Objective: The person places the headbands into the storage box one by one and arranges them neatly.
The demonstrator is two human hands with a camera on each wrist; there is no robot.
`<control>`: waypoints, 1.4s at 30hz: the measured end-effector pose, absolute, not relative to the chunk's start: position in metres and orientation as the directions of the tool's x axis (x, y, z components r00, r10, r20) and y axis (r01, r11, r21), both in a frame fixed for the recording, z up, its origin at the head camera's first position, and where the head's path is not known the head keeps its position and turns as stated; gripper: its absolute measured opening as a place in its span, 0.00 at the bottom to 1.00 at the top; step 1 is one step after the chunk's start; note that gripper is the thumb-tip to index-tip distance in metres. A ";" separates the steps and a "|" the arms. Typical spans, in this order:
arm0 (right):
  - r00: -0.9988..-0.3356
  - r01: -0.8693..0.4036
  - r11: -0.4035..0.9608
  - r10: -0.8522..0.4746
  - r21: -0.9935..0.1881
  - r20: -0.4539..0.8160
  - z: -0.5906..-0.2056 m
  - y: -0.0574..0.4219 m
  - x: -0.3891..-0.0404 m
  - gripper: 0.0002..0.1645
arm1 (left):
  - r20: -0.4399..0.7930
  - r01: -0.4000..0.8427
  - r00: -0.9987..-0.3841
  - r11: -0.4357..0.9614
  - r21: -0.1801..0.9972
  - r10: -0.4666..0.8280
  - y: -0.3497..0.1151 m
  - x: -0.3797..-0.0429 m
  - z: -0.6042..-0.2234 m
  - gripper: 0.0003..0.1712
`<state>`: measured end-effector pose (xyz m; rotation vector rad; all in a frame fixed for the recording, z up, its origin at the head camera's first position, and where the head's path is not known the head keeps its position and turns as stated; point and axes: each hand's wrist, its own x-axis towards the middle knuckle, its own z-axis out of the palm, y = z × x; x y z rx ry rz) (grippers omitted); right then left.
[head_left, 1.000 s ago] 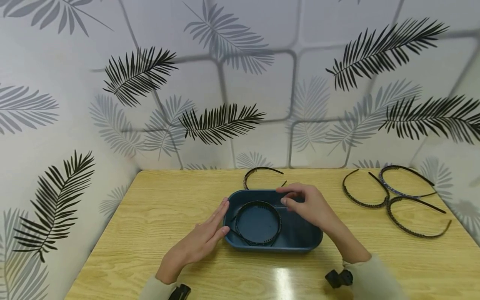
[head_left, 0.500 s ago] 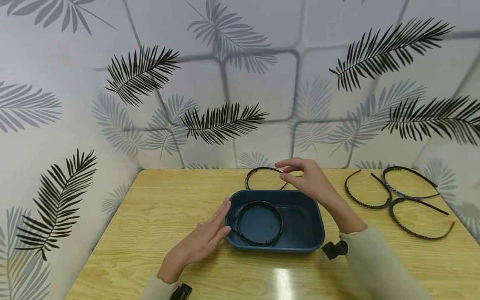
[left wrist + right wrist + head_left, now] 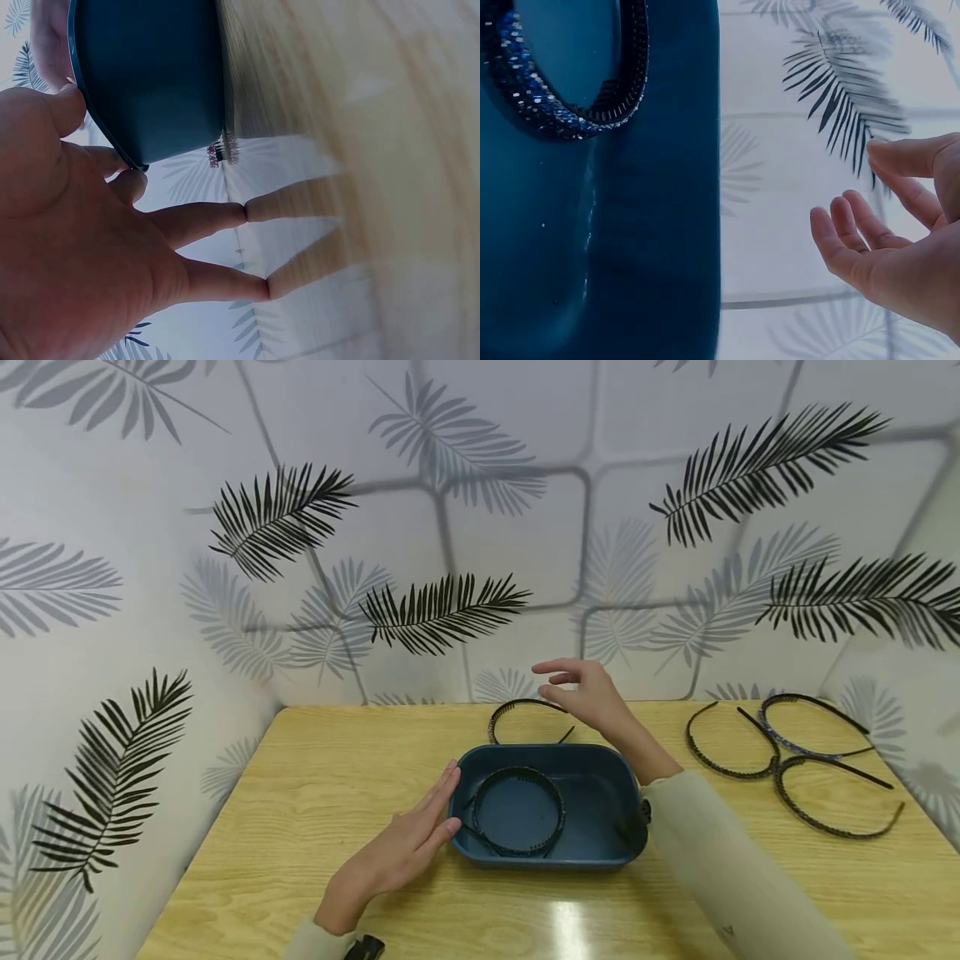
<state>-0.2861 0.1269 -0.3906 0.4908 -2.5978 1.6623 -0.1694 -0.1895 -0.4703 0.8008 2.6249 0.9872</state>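
Note:
My left hand lies along the left end of a dark blue plastic bin. Its thumb and some straight fingers touch the rim; two other fingertips rest on the tabletop in the left wrist view. Inside the bin, toward its left, lie dark toothed headbands, overlapping in a ring; blue glitter covers one headband in the right wrist view. My right hand is raised beyond the bin's back rim with fingers loosely bent and nothing in them. Below and left of it, another headband lies behind the bin.
Several more headbands lie at the table's right: a black one, a blue-patterned one and another dark one. A wall with leaf patterns stands right behind the wooden table.
My right hand has gone from above the bin's right half to beyond its back rim, rising and drifting slightly left. The left hand stays at the bin's left end.

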 end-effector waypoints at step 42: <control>-0.969 0.023 0.458 -0.210 -0.888 -0.134 -0.469 0.130 -0.347 0.22 | -0.027 0.411 -0.835 0.655 0.634 0.550 -0.192 -0.170 -0.470 0.39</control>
